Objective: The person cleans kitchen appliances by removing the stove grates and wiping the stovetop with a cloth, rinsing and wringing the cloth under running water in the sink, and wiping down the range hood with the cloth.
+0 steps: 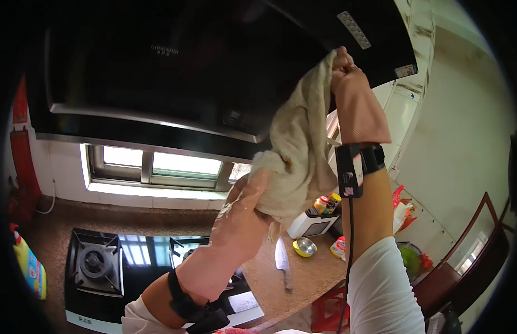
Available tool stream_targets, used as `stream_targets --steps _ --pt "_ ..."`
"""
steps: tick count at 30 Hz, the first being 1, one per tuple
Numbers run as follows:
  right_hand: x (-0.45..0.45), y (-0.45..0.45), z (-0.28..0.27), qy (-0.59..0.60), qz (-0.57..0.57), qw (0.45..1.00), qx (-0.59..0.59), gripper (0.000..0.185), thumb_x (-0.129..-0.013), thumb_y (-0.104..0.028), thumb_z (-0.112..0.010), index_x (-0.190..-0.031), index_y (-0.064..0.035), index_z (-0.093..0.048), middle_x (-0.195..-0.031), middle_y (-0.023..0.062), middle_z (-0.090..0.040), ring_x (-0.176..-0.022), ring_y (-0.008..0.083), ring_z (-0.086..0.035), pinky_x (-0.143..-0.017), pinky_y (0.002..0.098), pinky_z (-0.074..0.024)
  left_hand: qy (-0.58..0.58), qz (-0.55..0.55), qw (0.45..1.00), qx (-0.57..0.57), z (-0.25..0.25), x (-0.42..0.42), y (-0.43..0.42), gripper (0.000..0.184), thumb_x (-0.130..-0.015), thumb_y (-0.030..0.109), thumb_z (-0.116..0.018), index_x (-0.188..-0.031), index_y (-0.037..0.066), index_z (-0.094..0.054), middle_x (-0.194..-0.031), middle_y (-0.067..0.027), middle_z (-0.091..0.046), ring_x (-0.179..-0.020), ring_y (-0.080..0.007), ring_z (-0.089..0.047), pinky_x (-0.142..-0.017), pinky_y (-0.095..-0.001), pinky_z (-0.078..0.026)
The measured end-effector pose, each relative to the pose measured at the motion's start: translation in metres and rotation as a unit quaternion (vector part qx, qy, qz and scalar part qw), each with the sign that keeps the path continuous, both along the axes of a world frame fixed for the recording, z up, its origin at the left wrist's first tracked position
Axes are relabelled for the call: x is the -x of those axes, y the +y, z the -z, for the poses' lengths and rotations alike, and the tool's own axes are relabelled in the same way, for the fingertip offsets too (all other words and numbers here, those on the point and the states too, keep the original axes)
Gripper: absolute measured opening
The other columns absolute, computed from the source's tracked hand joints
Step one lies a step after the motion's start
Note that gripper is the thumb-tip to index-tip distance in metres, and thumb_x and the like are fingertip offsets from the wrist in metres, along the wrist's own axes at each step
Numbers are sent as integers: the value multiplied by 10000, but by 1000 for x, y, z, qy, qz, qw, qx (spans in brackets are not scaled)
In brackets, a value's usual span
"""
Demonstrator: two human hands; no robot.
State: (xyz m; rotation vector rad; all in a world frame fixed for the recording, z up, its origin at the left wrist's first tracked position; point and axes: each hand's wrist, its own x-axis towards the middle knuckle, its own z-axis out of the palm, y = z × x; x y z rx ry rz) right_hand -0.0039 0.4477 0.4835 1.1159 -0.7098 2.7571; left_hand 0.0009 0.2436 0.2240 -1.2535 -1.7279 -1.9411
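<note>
A damp-looking, greyish-beige cloth (302, 125) hangs stretched between my two hands, in front of the black range hood (158, 83). My right hand (347, 75) is raised high beside the hood's right part, its fingers closed on the cloth's top end. Lower down, my left hand (244, 203) grips the bunched lower part, thumb lying over the fabric. A dark brownish spot shows on the cloth near that thumb. Folds of cloth hide some of the left fingers. Both wrists wear black straps, and a cable runs down from the right one.
Below is a gas stove (94, 264) on a brown countertop (319, 273). A knife (282, 261) lies there, near a metal bowl (305, 247) and a white box-like appliance (313, 225). A yellow bottle (30, 267) stands at left. A window (175, 165) is behind; a red stool (328, 309) sits below.
</note>
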Motion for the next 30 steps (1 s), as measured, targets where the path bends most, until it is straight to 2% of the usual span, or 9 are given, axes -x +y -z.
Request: stream_targets --steps 4,5,7,12,16,21,25,27,30 --pt "2 -17 -21 27 -15 999 29 231 -915 -4 -426 -1093 62 -559 -808 20 -532 -688 98 -498 -614 183 -446 -17 -23 1000 -7 -10 -2 -20 686 -776 126 -734 -1375 206 -411 -1335 -109 -478 -1216 -304 -499 -1003 -356 -430" --pt "1 -22 -26 26 -10 999 44 230 -909 0 -429 -1086 61 -563 -799 19 -532 -674 98 -494 -601 184 -443 -102 118 985 -71 -14 -2 -19 681 -782 122 -730 -1377 203 -408 -1331 -112 -481 -1210 -300 -505 -1003 -350 -430" --pt "-4 -22 -28 28 2 997 77 228 -895 10 -435 -1072 60 -570 -782 16 -532 -645 97 -486 -574 186 -435 -304 362 853 -219 -23 -2 -17 672 -795 114 -722 -1380 198 -404 -1323 -119 -488 -1196 -293 -516 -1004 -339 -430" --pt "-6 -40 -22 1 29 989 143 225 -862 35 -450 -1038 56 -588 -739 9 -532 -572 95 -467 -508 192 -418 -417 469 736 -254 -37 -11 -36 578 -860 138 -668 -1373 137 -403 -1309 -121 -494 -1179 -262 -523 -1007 -337 -433" --pt "-12 -84 -23 -55 53 988 134 225 -835 54 -461 -1011 53 -602 -705 4 -532 -514 94 -451 -456 197 -403 -320 390 832 -228 -34 -10 -35 479 -922 215 -600 -1336 58 -419 -1300 -107 -497 -1187 -241 -509 -1016 -343 -426" --pt "7 -27 -29 47 -28 974 222 209 -812 66 -469 -969 50 -607 -690 2 -535 -466 104 -464 -444 187 -420 -411 439 751 -273 -35 -9 -36 461 -932 259 -584 -1318 54 -436 -1306 -88 -491 -1212 -205 -478 -1035 -306 -400" --pt "21 -28 -15 114 34 987 112 207 -832 11 -490 -1003 52 -599 -657 4 -510 -545 107 -492 -541 235 -464 -352 404 814 -227 -24 0 -37 456 -926 316 -581 -1299 83 -461 -1295 -53 -501 -1201 -168 -477 -1045 -264 -376" --pt "21 -20 1 146 93 984 37 244 -885 -81 -475 -1083 37 -556 -783 34 -536 -664 149 -495 -620 273 -465 -423 420 765 -244 -21 6 -35 457 -913 324 -593 -1302 118 -471 -1289 -47 -509 -1186 -171 -495 -1045 -264 -379" --pt "8 -14 28 125 314 940 -43 295 -938 -173 -485 -1177 -3 -505 -968 80 -574 -765 182 -478 -680 279 -445 -387 409 790 -243 -15 9 -29 507 -865 272 -640 -1332 186 -464 -1283 -78 -523 -1175 -237 -520 -1018 -315 -415"
